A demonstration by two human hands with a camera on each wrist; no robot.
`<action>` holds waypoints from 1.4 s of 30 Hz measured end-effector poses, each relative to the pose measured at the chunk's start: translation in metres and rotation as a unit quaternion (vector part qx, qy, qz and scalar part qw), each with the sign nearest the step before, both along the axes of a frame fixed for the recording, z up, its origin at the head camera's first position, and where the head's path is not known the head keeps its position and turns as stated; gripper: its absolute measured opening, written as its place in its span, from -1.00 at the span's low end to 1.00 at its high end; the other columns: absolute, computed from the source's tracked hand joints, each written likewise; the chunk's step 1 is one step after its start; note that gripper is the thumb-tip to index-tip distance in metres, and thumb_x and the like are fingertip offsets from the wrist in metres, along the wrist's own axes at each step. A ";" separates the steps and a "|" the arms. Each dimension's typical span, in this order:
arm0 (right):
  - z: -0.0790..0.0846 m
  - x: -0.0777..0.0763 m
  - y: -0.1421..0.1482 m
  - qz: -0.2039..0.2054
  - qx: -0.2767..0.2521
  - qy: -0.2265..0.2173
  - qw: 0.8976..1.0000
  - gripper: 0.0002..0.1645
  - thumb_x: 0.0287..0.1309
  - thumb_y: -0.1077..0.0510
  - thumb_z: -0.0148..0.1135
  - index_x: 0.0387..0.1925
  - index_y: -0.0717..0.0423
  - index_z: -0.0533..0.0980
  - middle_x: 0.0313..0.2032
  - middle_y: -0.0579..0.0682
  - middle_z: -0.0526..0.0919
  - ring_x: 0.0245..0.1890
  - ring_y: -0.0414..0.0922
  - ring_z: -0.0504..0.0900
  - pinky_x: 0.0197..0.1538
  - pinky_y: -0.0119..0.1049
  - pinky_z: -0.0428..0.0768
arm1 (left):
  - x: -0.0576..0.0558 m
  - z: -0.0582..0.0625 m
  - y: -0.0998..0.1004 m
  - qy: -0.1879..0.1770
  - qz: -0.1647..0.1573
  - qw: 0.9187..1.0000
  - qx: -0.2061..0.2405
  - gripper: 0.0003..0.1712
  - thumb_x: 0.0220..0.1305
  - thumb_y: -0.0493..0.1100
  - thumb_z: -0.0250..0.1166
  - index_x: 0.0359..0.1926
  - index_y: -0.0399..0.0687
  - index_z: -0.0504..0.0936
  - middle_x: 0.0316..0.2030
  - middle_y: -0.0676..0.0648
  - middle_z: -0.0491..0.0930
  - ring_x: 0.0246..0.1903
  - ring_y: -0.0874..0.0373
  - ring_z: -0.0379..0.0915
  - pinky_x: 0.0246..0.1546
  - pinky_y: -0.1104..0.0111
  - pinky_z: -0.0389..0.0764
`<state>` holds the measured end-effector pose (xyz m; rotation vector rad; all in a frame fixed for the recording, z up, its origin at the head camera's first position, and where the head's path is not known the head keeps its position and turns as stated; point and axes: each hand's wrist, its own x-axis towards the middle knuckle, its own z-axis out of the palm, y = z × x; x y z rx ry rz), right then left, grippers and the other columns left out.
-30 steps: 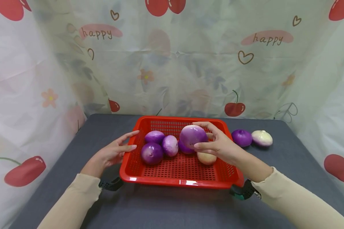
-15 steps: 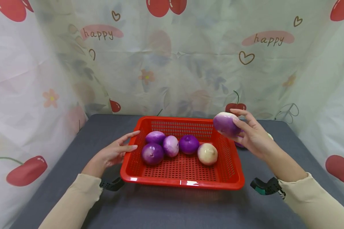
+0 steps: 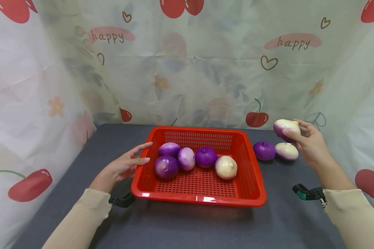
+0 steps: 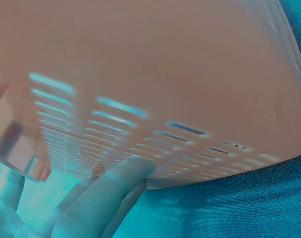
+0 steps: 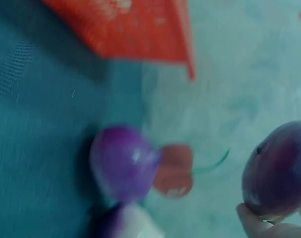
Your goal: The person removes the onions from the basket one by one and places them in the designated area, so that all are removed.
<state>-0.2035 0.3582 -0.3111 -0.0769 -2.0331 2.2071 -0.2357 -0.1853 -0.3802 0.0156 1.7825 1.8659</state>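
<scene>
My right hand (image 3: 311, 143) holds a purple-and-white onion (image 3: 286, 130) in the air, pinched between thumb and fingers. Below it on the table sit a purple onion (image 3: 264, 150) and a whitish onion (image 3: 287, 151), side by side. In the right wrist view the held onion (image 5: 278, 171) looks dark and is cut off by the frame edge. My left hand (image 3: 121, 168) touches the left wall of a red plastic basket (image 3: 199, 200), its fingers extended along the rim. Several purple onions (image 3: 166, 167) and one whitish onion (image 3: 226, 167) lie inside the basket.
A dark grey cloth-covered table (image 3: 187, 228) lies under everything. Behind it and at both sides hangs a pale curtain (image 3: 193, 86) printed with cherries and hearts. The basket's right wall stands just left of the two onions on the table.
My right hand has carried the onion out of the basket, to the right over its wall, and now holds it above the two table onions. The left hand stays at the basket.
</scene>
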 end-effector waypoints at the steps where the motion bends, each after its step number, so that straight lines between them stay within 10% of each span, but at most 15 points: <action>1: -0.003 -0.002 0.006 -0.011 0.000 0.003 1.000 -0.48 0.19 0.29 0.26 0.08 -0.16 0.29 -0.07 -0.14 0.32 -0.17 -0.38 0.49 -0.20 -0.64 0.55 | 0.000 0.000 0.000 0.000 0.000 1.000 0.000 -0.21 0.35 -0.17 0.21 0.47 0.39 0.07 0.43 -0.20 0.13 0.08 -0.12 0.56 -0.02 -0.04 0.60; 7: -0.025 -0.011 0.037 -0.055 -0.029 0.015 0.998 -0.45 0.12 0.39 0.27 -0.03 -0.17 0.26 -0.26 -0.15 0.46 -0.33 -0.39 0.58 -0.30 -0.61 0.57 | 0.000 0.000 0.000 -0.002 0.001 1.000 -0.002 -0.20 0.35 -0.16 0.21 0.47 0.40 0.06 0.43 -0.19 0.13 0.07 -0.10 0.57 -0.03 -0.03 0.61; 15: -0.047 -0.014 0.065 -0.136 0.032 -0.051 0.989 0.00 0.07 0.28 0.37 0.41 -0.11 0.02 0.07 -0.20 0.14 -0.16 -0.41 0.33 -0.26 -0.71 0.54 | -0.003 -0.002 -0.001 0.002 -0.011 1.000 0.009 -0.22 0.37 -0.20 0.17 0.48 0.33 0.05 0.43 -0.26 0.12 0.01 -0.06 0.60 -0.04 -0.06 0.61; 19: -0.056 -0.015 0.078 -0.171 0.101 -0.119 0.973 0.21 0.09 0.09 0.39 0.52 0.00 -0.22 0.43 0.08 -0.10 0.19 -0.25 0.24 0.02 -0.71 0.41 | -0.003 -0.002 -0.001 0.000 -0.012 1.000 0.011 -0.22 0.37 -0.20 0.17 0.49 0.33 0.05 0.43 -0.26 0.11 0.01 -0.05 0.60 -0.04 -0.06 0.61; 24: -0.074 -0.021 0.099 -0.199 0.127 -0.163 0.958 0.20 0.07 -0.01 0.40 0.51 -0.18 -0.20 0.50 0.04 -0.23 0.36 -0.19 0.09 0.33 -0.51 0.22 | -0.003 -0.002 -0.001 -0.001 -0.011 1.000 0.016 -0.22 0.38 -0.21 0.16 0.49 0.32 0.05 0.43 -0.26 0.10 0.02 -0.06 0.59 -0.04 -0.07 0.60; 34: -0.087 -0.014 0.099 -0.234 0.225 -0.212 0.922 0.17 0.06 -0.08 0.38 0.47 0.31 -0.06 0.30 0.16 0.18 -0.10 -0.25 0.32 -0.09 -0.54 0.37 | -0.003 -0.004 -0.001 0.003 -0.007 1.000 0.008 -0.21 0.36 -0.18 0.20 0.48 0.33 0.06 0.42 -0.25 0.12 0.02 -0.07 0.60 -0.04 -0.06 0.61; 42: -0.102 -0.018 0.096 -0.253 0.221 -0.215 0.917 0.12 0.08 0.03 0.36 0.48 0.27 -0.07 0.44 0.21 0.02 0.28 0.01 0.19 0.38 -0.27 0.24 | -0.003 -0.003 -0.001 0.006 -0.009 1.000 0.005 -0.20 0.36 -0.19 0.20 0.48 0.34 0.05 0.42 -0.25 0.14 0.02 -0.10 0.60 -0.04 -0.06 0.61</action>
